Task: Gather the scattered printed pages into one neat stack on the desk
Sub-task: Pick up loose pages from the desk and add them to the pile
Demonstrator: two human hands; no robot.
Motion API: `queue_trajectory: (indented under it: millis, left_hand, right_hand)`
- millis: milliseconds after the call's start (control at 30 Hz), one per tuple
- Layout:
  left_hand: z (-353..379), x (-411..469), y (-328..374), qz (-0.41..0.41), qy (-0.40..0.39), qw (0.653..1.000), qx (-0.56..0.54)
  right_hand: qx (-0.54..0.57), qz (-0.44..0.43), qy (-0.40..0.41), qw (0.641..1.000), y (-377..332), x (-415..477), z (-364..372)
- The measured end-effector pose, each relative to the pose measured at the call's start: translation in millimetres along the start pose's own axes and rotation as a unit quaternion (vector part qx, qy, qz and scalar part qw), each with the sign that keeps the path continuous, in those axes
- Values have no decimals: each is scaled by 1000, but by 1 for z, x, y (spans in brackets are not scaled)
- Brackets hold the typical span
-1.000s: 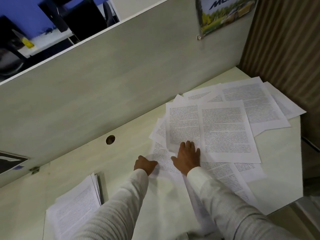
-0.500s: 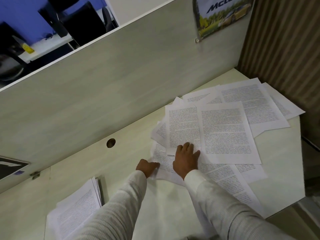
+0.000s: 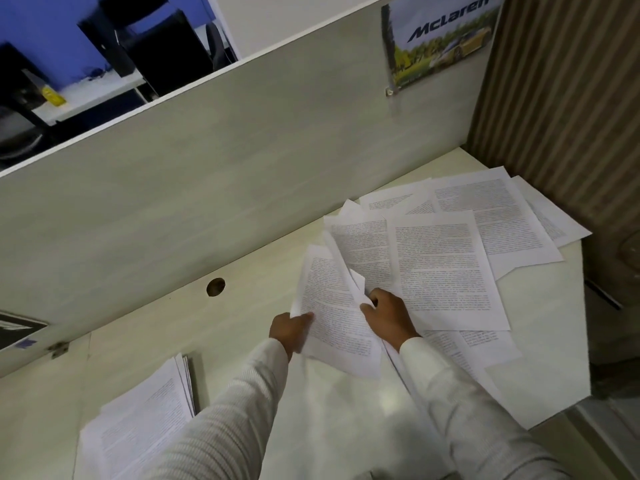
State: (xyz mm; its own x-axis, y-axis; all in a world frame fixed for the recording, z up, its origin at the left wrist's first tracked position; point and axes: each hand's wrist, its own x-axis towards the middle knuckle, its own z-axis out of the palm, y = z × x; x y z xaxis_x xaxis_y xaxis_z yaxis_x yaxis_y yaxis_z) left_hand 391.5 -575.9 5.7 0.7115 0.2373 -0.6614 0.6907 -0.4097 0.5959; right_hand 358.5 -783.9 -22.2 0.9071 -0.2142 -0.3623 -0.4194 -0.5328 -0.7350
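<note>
White printed pages (image 3: 446, 268) spread over the far right corner of the desk (image 3: 207, 341), left hand (image 3: 290, 330) pinching a lifted page (image 3: 329, 306) at its left edge, right hand (image 3: 389, 318) gripping its right edge, stack (image 3: 138, 424) at the front left corner

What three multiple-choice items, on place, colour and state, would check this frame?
1. Where does the gathered stack lie? A. near left of the desk B. on the floor C. in a drawer
2. What colour are the sleeves? A. black B. red C. white
3. How is the page between left hand and right hand? A. flat on the desk B. raised and curved C. torn in two
Key: 1 A, it rests by the left sleeve; 2 C, both are white; 3 B, both hands hold it above the scattered pages.
</note>
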Motion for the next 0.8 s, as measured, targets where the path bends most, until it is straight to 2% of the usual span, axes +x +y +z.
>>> queue_trajectory:
  millis: [67,133,267,367,467,567,733,800]
  left_hand:
    - [0,-7,-2,12,-2,1000,5]
    - [-3,-16,-6,19,-25,999,-34]
    - [-18,-27,-29,-31,-113,983,-141]
    - [-28,-30,-47,-71,-157,982,-82]
    - [-31,-27,-60,-79,-144,985,-56]
    - [-29,-22,-65,-57,-112,991,-55]
    - [-19,-31,-49,29,-41,998,45]
    - [-18,-34,-50,-4,-66,998,8]
  right_hand:
    - [-8,-7,9,1000,3,-9,-1]
    - [-17,-17,29,999,6,-23,0]
    - [-8,-54,52,997,13,-54,10]
    - [-47,-89,-6,995,25,-75,21]
    - [-141,-136,-46,980,40,-88,32]
    - [-193,-124,-27,973,43,-95,35]
    - [-139,-107,4,985,35,-94,26]
    - [-107,-128,13,986,24,-94,25]
